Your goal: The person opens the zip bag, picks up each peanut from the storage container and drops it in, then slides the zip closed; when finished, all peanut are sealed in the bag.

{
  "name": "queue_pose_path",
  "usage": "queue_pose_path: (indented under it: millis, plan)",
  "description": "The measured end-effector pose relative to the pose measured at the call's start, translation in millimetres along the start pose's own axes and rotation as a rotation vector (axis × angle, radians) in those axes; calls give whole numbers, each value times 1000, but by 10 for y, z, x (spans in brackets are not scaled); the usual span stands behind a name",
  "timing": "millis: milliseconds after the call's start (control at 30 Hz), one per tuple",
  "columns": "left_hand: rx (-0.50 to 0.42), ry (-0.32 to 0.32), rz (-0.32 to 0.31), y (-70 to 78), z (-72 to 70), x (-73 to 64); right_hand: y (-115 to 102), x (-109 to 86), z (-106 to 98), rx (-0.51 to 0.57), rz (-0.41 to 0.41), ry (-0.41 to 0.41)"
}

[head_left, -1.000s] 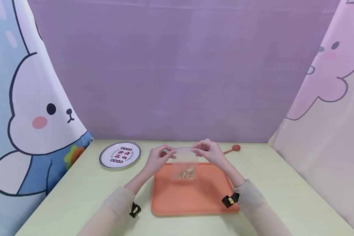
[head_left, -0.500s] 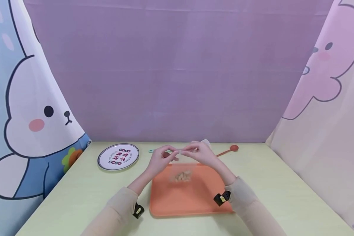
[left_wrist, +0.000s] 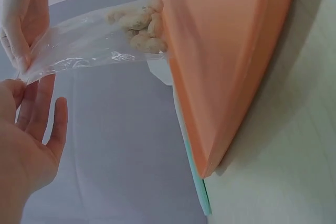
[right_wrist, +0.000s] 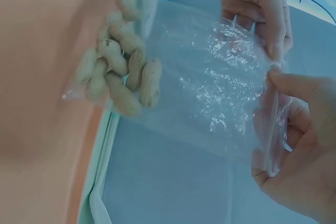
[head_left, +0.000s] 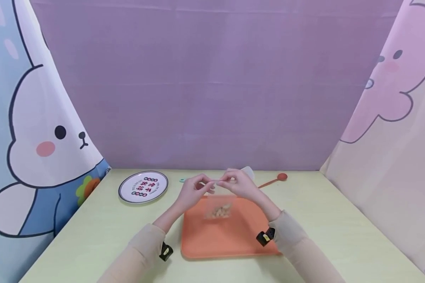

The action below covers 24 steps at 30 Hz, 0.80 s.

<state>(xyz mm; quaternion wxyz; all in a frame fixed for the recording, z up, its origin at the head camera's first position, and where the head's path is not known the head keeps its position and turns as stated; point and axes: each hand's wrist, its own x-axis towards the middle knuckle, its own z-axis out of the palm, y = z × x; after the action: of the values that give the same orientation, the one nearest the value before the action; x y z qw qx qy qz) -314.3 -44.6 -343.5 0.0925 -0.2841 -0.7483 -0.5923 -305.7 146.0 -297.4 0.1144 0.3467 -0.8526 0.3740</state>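
A clear zip bag [head_left: 219, 201] with several unshelled peanuts [right_wrist: 126, 61] at its bottom hangs from both hands above the orange tray [head_left: 230, 239]. My left hand [head_left: 194, 192] pinches the bag's top edge between thumb and fingers. Right beside it, my right hand [head_left: 243, 185] pinches the same edge, the fingertips of both hands almost meeting. In the right wrist view, the thumb of the right hand [right_wrist: 307, 145] lies along the closure strip. Whether the strip is fully sealed cannot be told.
A round white plate [head_left: 143, 187] with red lettering lies left of the tray. Behind the tray are a red spoon [head_left: 281, 177], a whitish translucent object [head_left: 248, 171] partly covered by the right hand, and a green-ended item [head_left: 182, 180] mostly hidden by the left hand.
The right hand has slid left along the bag's top edge, closing the gap to the left hand. More of the whitish object shows behind it. Since half a second ago, little differs.
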Motion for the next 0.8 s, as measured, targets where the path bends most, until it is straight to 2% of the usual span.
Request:
queue_pose_path:
  millis: [133,333,500,667,800]
  plan:
    - [25,1,42,-3,-5,12,141,18,14,-3,4,9]
    - [53,22,69,-14,-41,10,418,33,24,-1,8,36]
    - [68,12,86,10,-82,8,471,-17,-50,-7,3,70]
    - [83,13,106,8,-132,4,478,-90,-124,-78,18,94]
    - [106,16,91,3,-168,6,486,-141,-182,-76,52,88]
